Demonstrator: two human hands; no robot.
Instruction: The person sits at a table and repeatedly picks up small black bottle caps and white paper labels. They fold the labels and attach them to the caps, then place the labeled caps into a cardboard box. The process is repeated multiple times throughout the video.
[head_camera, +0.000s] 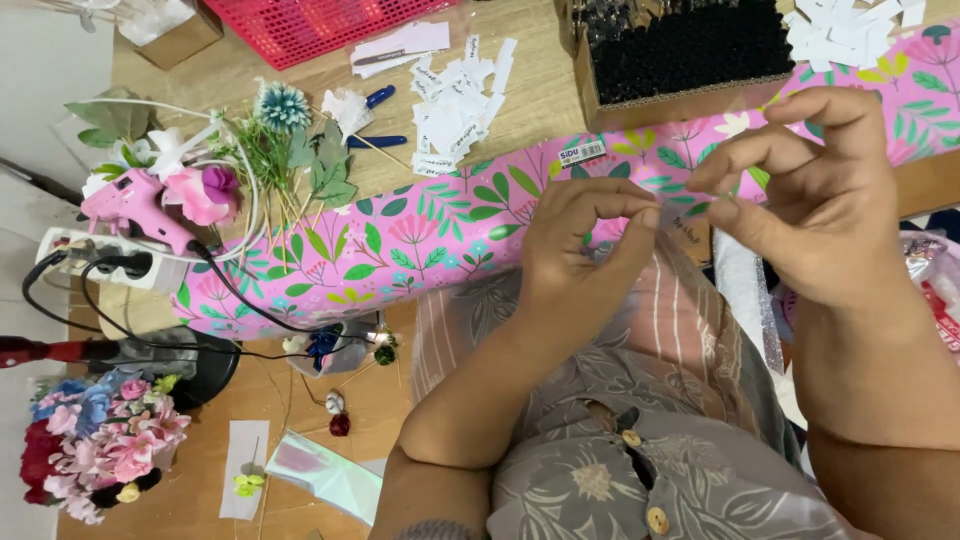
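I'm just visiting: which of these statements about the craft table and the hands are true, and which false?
1. Both hands pinch a clear film. True.
2. The glue gun is blue. False: it is pink.
3. The left hand holds scissors. False: it pinches the film; blue-handled pliers lie on the table.
4. The right hand is over floral wrapping paper. True.
5. A red basket sits at the far edge. True.
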